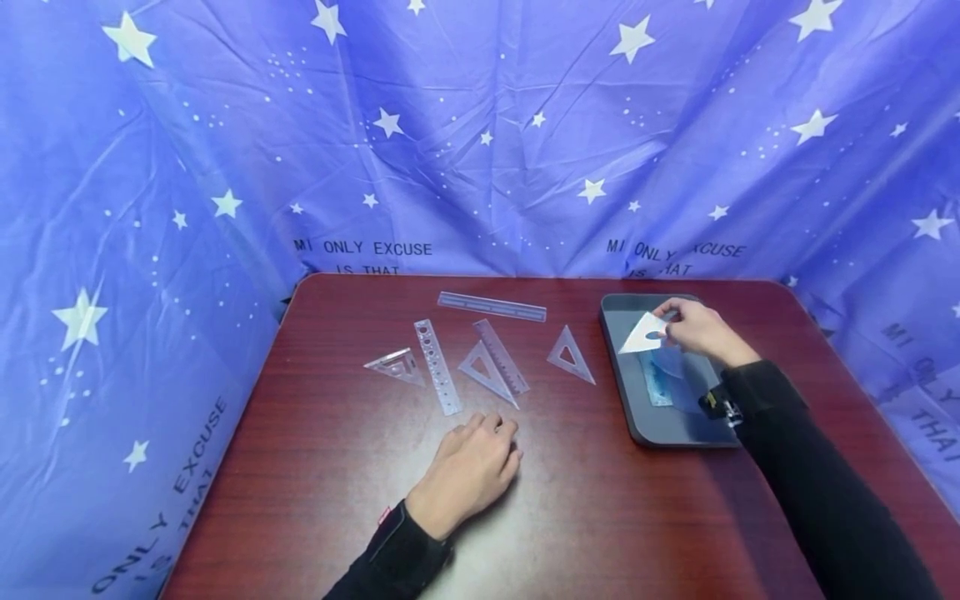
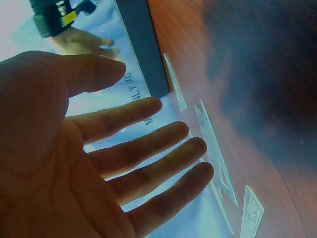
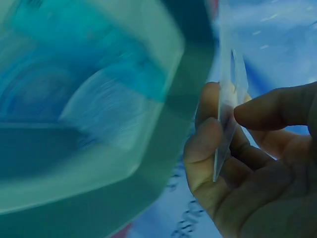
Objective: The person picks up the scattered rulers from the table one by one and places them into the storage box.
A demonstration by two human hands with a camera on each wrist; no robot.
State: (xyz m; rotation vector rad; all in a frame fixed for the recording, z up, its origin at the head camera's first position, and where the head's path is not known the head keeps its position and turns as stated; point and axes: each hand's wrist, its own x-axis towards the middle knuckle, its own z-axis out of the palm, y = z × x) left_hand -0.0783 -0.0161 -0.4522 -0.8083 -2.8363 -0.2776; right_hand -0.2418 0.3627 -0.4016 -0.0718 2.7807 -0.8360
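1. We see the tray (image 1: 678, 431) on the table (image 1: 315, 467), with the curtain (image 1: 480, 225) beyond it.
2. Inside the tray lie a blue piece (image 1: 660, 385) and a clear, round-edged piece (image 3: 101, 106), blurred in the right wrist view.
3. Just left of the tray we find a lone triangle (image 1: 579, 365); farther left, a slanted ruler (image 1: 502, 357) lies against or across a flat triangle (image 1: 499, 387), we cannot tell which.
4. Farthest left of the tray are the holed ruler (image 1: 438, 375) and small triangle (image 1: 397, 367); the long ruler (image 1: 491, 306) lies left of its far part.
5. The right sleeve (image 1: 810, 467) hides some of the tray's right side.
6. Left of the tray, the left hand (image 1: 470, 462) has its fingers extended, slightly apart.
7. Above the tray, the right hand (image 1: 697, 327) pinches the white triangle (image 1: 640, 336) between thumb and fingers.
8. We see the white triangle jutting from that grip toward the tray's left rim.
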